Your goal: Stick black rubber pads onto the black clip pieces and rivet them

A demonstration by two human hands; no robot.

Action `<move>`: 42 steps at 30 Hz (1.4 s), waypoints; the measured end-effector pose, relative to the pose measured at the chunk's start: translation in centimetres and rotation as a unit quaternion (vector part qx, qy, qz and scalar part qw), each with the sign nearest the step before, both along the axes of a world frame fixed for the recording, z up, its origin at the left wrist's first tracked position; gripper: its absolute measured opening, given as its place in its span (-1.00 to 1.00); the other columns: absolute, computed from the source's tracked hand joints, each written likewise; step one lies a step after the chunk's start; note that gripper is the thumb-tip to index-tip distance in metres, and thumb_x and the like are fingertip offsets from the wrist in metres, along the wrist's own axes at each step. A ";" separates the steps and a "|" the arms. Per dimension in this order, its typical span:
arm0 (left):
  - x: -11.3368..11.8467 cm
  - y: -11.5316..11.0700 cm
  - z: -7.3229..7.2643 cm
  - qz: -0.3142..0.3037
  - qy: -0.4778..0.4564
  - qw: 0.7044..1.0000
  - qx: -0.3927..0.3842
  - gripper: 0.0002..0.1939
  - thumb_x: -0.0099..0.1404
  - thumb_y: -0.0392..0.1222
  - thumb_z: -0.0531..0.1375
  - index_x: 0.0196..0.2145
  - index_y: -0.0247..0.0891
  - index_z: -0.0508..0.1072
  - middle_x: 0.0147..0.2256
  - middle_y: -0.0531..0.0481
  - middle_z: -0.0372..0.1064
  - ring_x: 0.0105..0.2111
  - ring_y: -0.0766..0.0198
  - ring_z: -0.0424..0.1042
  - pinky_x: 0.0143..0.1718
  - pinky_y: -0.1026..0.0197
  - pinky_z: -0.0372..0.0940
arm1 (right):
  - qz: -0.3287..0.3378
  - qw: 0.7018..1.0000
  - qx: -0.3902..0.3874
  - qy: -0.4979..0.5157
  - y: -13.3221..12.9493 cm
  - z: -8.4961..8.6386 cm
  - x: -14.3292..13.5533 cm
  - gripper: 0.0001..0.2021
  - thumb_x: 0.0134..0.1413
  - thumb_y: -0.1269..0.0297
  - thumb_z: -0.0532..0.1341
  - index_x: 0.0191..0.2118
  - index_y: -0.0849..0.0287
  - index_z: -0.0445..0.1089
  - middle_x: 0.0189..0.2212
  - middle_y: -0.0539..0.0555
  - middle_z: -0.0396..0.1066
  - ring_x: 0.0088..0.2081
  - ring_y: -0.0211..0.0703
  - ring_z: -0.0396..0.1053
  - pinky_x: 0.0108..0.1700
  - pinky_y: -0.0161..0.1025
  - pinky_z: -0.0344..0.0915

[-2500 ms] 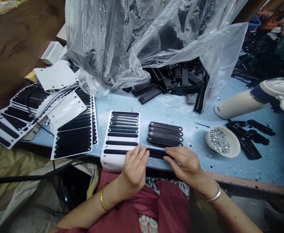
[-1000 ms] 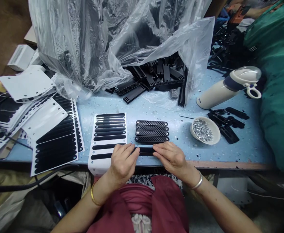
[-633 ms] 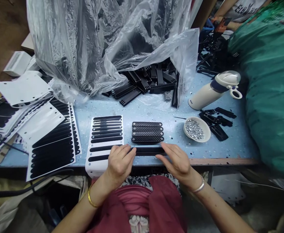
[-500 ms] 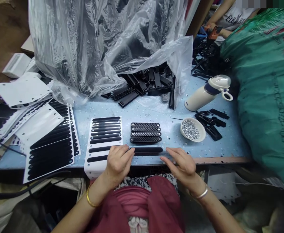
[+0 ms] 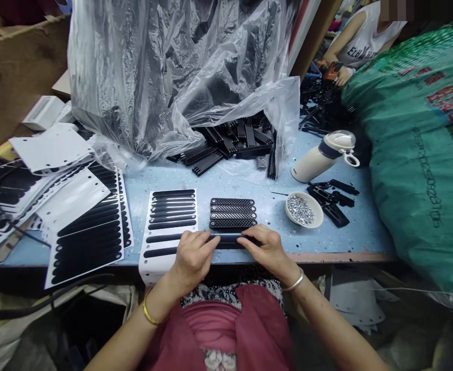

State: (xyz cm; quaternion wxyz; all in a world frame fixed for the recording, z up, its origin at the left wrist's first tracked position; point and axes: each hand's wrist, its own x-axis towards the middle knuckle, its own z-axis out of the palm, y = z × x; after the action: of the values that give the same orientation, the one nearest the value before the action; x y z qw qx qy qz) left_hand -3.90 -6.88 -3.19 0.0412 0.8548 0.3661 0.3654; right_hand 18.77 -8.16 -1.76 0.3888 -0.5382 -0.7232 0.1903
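Note:
A long black plastic bar (image 5: pixel 229 241) lies level near the table's front edge, with both hands on it. The fingers of my left hand (image 5: pixel 194 256) are closed round its left part. My right hand (image 5: pixel 265 249) grips its right part, thumb in front and fingers over the top. Just beyond the bar is a row of black textured handle pieces (image 5: pixel 233 223) with silver fastenings at their ends. To the left, partly behind my left hand, lies a white sheet of black adhesive strips (image 5: pixel 148 225), its lower end bent over the table edge.
A bowl of small metal parts (image 5: pixel 319 212), a cream bottle (image 5: pixel 312 164) and black pieces (image 5: pixel 334 211) are on the right. A clear plastic bag (image 5: pixel 126 93) with black parts stands behind. Strip sheets (image 5: pixel 90 239) are stacked left; a green sack (image 5: pixel 412 144) bulges right. A co-worker (image 5: pixel 359 38) sits beyond.
My right hand has moved left from beyond the bar's right end and closed on the bar. My left hand stays on its left part. The view has shifted slightly.

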 end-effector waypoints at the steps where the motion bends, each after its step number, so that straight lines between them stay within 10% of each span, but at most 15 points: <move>1: 0.0 0.0 -0.2 -0.002 0.003 1.000 0.006 -0.72 0.28 -0.43 0.07 -0.13 -0.27 0.50 -0.21 -0.20 0.50 -0.22 0.10 0.47 -0.29 0.09 0.24 | 0.001 1.000 -0.008 0.002 0.1 -0.1 -0.2 -0.87 0.11 0.23 0.27 -0.38 0.16 0.50 -0.49 0.06 0.51 -0.43 -0.17 0.44 -0.34 -0.22 0.38; 10: 0.0 0.2 -0.9 -0.011 -0.003 1.000 0.003 -0.68 0.27 -0.45 0.04 -0.13 -0.28 0.50 -0.23 -0.22 0.50 -0.27 0.13 0.46 -0.32 0.09 0.26 | -0.051 0.998 0.013 -0.036 0.1 -1.1 -1.3 -0.64 0.22 0.23 0.16 -0.61 0.15 0.34 -0.67 -0.01 0.31 -0.57 -0.25 0.31 -0.50 -0.31 0.24; 18: -3.0 -1.1 1.9 0.063 -0.068 0.996 -0.014 -0.76 0.29 -0.39 0.12 -0.10 -0.30 0.46 -0.19 -0.21 0.51 -0.24 0.16 0.50 -0.27 0.13 0.31 | -0.051 0.984 0.152 -0.075 -2.3 1.6 -1.8 -0.82 0.17 0.50 0.16 -0.15 0.17 0.44 -0.39 0.14 0.50 -0.36 -0.08 0.45 -0.29 -0.13 0.38; 26: -12.4 -6.0 1.2 0.329 -0.081 0.939 -0.062 -0.72 0.21 -0.23 0.24 -0.63 -0.27 0.39 -0.66 0.06 0.31 -0.60 0.33 0.29 -0.47 0.24 0.16 | 0.214 0.964 0.147 -0.050 -0.9 1.4 -12.5 -0.67 0.14 0.56 0.13 0.03 0.27 0.35 -0.09 0.30 0.46 -0.03 0.10 0.41 -0.05 0.06 0.39; 29: -12.2 -7.2 -0.6 0.334 -0.267 0.863 -0.269 -0.84 0.11 -0.15 0.30 -0.50 -0.31 0.52 -0.54 -0.02 0.46 -0.51 0.26 0.38 -0.42 0.24 0.24 | 0.208 0.958 0.142 -0.138 0.0 -0.8 -15.4 -0.77 0.17 0.46 0.16 -0.07 0.35 0.40 -0.08 0.36 0.46 0.02 0.26 0.35 -0.12 0.14 0.36; 33: -10.2 -7.5 -1.1 0.183 -0.566 0.624 -0.506 -0.73 0.00 -0.13 0.36 -0.36 -0.38 0.58 -0.43 -0.10 0.52 -0.45 0.23 0.43 -0.34 0.23 0.29 | 0.202 0.961 0.148 -0.121 -0.7 -2.5 -15.4 -0.82 0.18 0.42 0.17 -0.12 0.28 0.43 -0.08 0.28 0.48 0.02 0.20 0.35 -0.13 0.07 0.32; 35: -9.5 -7.4 -0.6 0.141 -0.627 0.560 -0.523 -0.72 -0.04 -0.18 0.38 -0.34 -0.38 0.59 -0.43 -0.10 0.53 -0.43 0.25 0.44 -0.29 0.24 0.29 | 0.204 0.967 0.131 -0.078 -1.0 -2.4 -14.9 -0.83 0.16 0.39 0.20 -0.13 0.22 0.45 -0.11 0.24 0.50 -0.03 0.12 0.38 -0.12 0.03 0.32; 42: -9.4 -6.5 1.2 0.109 -0.634 0.570 -0.512 -0.77 -0.06 -0.25 0.39 -0.37 -0.36 0.62 -0.45 -0.08 0.53 -0.42 0.25 0.43 -0.27 0.25 0.27 | 0.249 0.968 -0.027 -0.003 0.7 -0.7 -14.4 -0.88 0.12 0.28 0.24 -0.28 0.11 0.54 -0.30 0.13 0.51 -0.24 -0.04 0.42 -0.19 -0.06 0.36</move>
State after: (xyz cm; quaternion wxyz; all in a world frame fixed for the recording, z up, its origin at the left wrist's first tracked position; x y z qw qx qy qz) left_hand -13.30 -13.40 -2.02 0.6531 0.1942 0.4630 0.5669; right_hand 4.42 -7.43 -2.45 0.3119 -0.3520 -0.8302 0.2992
